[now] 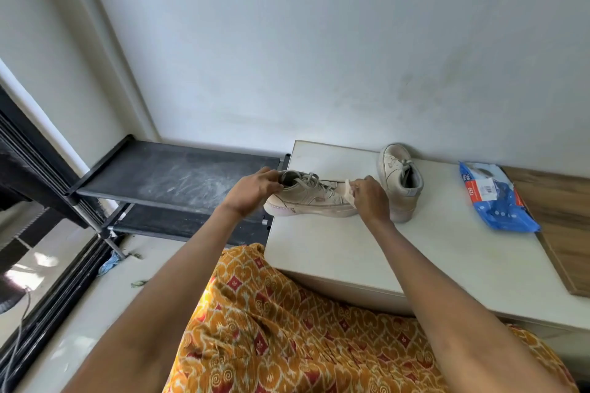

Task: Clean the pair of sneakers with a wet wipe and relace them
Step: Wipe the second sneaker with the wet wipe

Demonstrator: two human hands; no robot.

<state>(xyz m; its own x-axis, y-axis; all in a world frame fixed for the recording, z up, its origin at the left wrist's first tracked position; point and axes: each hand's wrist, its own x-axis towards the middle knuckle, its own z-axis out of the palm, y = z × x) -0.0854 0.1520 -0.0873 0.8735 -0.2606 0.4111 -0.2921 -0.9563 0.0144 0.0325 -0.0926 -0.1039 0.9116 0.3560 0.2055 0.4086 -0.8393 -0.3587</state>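
Table: a white, flat-topped table [399,252] set against the pale wall carries everything in play; every place below is given relative to it.
Rack: a black two-tier rack with fabric shelves [178,179] stands just off the table's left edge, its top shelf smeared with pale dust.
Board: a brown wood-grain board [562,217] lies on the table's right end.
Packet: a blue, crumpled plastic wet-wipe packet with a red label [498,196] lies on the table against the board's edge; what it holds cannot be seen.
Near sneaker: a beige, laced low-top sneaker [311,198] sits on its sole at the table's left rear, toe pointing right.
Far sneaker: the matching beige sneaker [400,179] rests beside it, nearer the wall.
Left hand: the left hand [253,191], arm stretched forward, grips the near sneaker's heel collar.
Right hand: the right hand [368,198] pinches a small white wet wipe [348,190] against the near sneaker's toe.
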